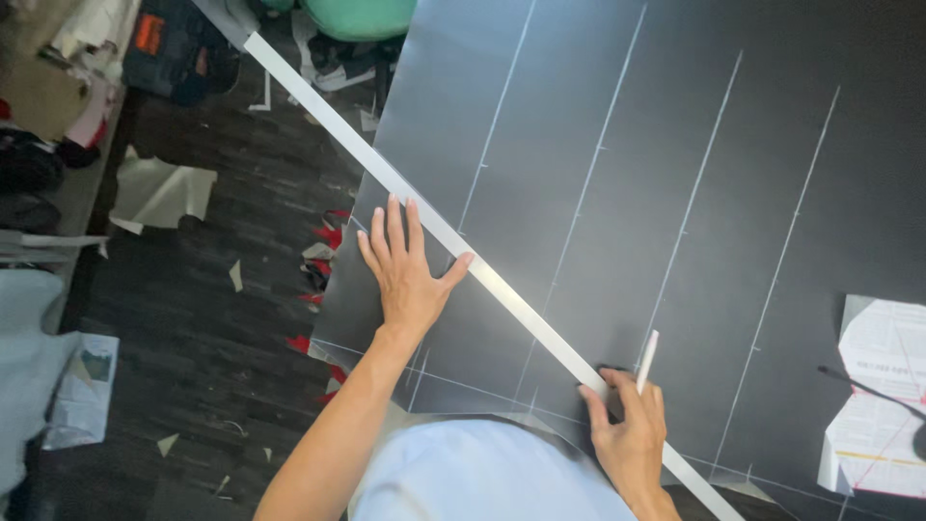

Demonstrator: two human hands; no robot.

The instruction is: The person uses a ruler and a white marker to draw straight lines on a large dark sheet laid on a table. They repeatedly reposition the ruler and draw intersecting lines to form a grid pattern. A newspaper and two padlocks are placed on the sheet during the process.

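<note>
A large dark grey sheet (pixel 675 174) lies flat, marked with several pale chalk lines. A long metal straightedge (pixel 502 289) runs diagonally across it from upper left to lower right. My left hand (pixel 405 275) lies flat with fingers spread on the sheet, its thumb pressed against the straightedge. My right hand (pixel 632 429) rests against the lower part of the straightedge and holds a white chalk pencil (pixel 646 362), tip pointing up.
A white paper pattern piece (pixel 883 396) lies on the sheet at the right edge. Paper scraps (pixel 159 193) and red offcuts (pixel 323 289) litter the dark floor at left. Bags and clutter (pixel 174 48) sit at upper left.
</note>
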